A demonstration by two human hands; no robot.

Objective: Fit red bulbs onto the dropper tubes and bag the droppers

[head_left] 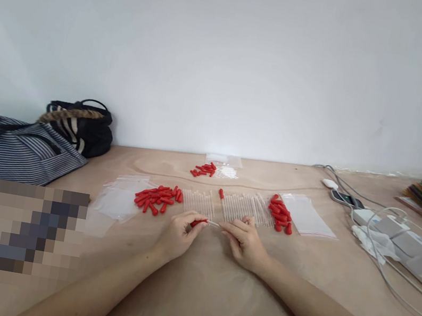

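Note:
My left hand (177,235) pinches a red rubber dropper bulb (199,223) between thumb and fingers. A thin clear dropper tube (213,224) runs from that bulb's end to the fingertips of my right hand (247,244), closed on it. Whether the tube sits inside the bulb is too small to tell. Just beyond my hands lie two rows of clear tubes, a left row (197,202) and a right row (245,207). One red bulb (221,194) rests at the top of the right row. Loose red bulbs form a left pile (156,197) and a right pile (281,213).
Plastic bags lie at left (119,196) and right (308,216). Farther back are a small bulb pile (203,169) and short clear pieces (227,172). Striped bag (21,150) and black bag (96,133) stand left; a power strip with chargers (397,229) and cables lies right.

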